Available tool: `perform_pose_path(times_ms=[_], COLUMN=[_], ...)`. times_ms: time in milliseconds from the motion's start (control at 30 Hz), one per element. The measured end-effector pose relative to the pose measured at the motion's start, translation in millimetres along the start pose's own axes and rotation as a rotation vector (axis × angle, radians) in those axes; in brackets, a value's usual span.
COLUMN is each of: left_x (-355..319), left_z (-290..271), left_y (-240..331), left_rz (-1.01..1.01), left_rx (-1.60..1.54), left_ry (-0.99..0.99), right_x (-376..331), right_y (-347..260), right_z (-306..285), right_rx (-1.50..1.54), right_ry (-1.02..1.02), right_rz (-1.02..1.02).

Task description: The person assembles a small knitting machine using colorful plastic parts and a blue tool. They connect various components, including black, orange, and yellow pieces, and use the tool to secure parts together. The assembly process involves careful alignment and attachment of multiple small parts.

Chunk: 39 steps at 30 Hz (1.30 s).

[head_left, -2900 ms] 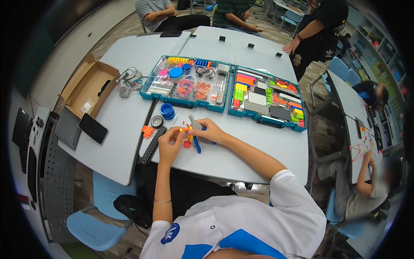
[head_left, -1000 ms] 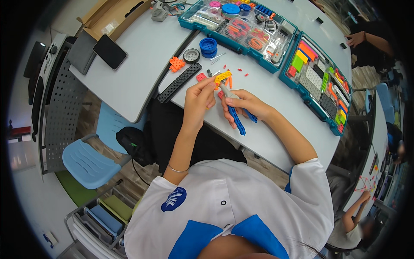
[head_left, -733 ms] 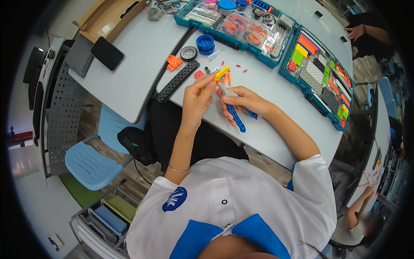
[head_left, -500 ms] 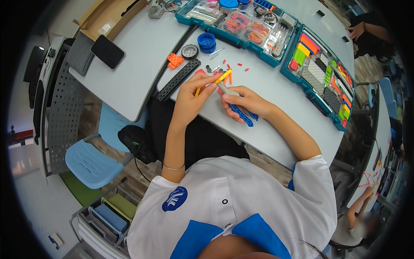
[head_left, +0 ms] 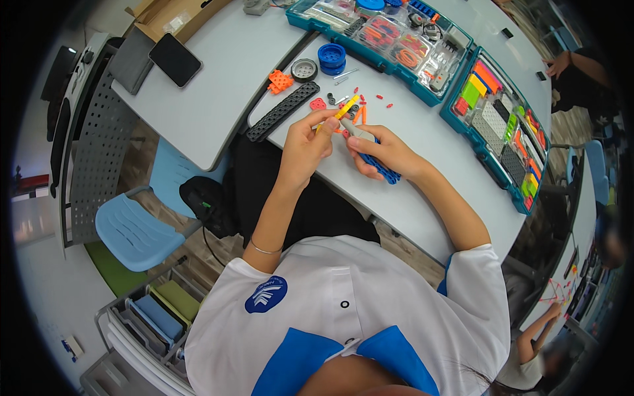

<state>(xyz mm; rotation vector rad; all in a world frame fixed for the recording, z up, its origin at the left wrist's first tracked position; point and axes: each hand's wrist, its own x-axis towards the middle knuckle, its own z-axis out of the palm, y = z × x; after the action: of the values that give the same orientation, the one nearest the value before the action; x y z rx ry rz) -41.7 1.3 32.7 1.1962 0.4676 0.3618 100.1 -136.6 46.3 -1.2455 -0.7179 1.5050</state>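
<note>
The left hand [head_left: 309, 142] is curled, its fingertips pinched on a small yellow and orange build [head_left: 348, 112] held just above the table [head_left: 422, 171], near the table's near edge. The right hand [head_left: 386, 153] is closed around a blue-handled tool [head_left: 378, 165], whose grey tip meets the build where the two hands come together; the blue handle pokes out under the palm.

Just beyond the hands, a scatter of small red and orange pegs [head_left: 378, 100] lies on the grey top. To the left of the hands a long black perforated beam [head_left: 282, 111] lies slantwise along the table's left edge, with an orange block [head_left: 280, 81] just beside its far end on the neighbouring table [head_left: 218, 86]. A round grey wheel hub [head_left: 304, 69] and a blue round piece [head_left: 331, 57] sit farther in, close together.

Along the far edge stand two open teal parts cases: one [head_left: 389, 30] with clear trays of small red, orange and blue parts, the other [head_left: 502, 125] toward the right far corner, filled with green, yellow, orange and grey pieces.

On the neighbouring table a black phone [head_left: 175, 59] lies near a grey tablet [head_left: 132, 59] and an open cardboard box [head_left: 175, 13] at its far left corner. A blue chair [head_left: 139, 231] stands below that table.
</note>
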Motion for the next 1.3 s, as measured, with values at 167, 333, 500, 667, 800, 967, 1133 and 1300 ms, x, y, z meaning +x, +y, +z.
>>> perform_pose_path(times_ms=[167,333,500,667,800,967,1133,1300], left_x=[6,21,6,6,9,12,18,41], left_z=[-2,-57,-24,1,2,-5,-5,-12], left_y=[-15,30,18,6,3,8,13,7], left_rz=[0.088,0.263,0.026,-0.099,0.040,-0.025,0.014,0.125], left_rx=[-0.211,-0.106,-0.049,-0.012,-0.003,-0.052,0.076,0.195], left_ry=[0.067,0.222,-0.013,-0.020,-0.041,-0.080,-0.090,-0.006], right_x=[3,-2,5,-1,2,1,2,3], right_y=[1,3,0,1,3,1,5,7], right_z=[-3,-10,-14,-13,-17,-15,-13,-14], right_rx=[0.099,0.185,0.234,0.222,0.248,0.252,0.307,0.274], right_ry=[-0.042,-0.114,-0.186,-0.186,-0.212,-0.221,-0.217,-0.257], right_rz=[-0.012,0.015,0.045,0.091,0.090,0.110,0.113,0.067])
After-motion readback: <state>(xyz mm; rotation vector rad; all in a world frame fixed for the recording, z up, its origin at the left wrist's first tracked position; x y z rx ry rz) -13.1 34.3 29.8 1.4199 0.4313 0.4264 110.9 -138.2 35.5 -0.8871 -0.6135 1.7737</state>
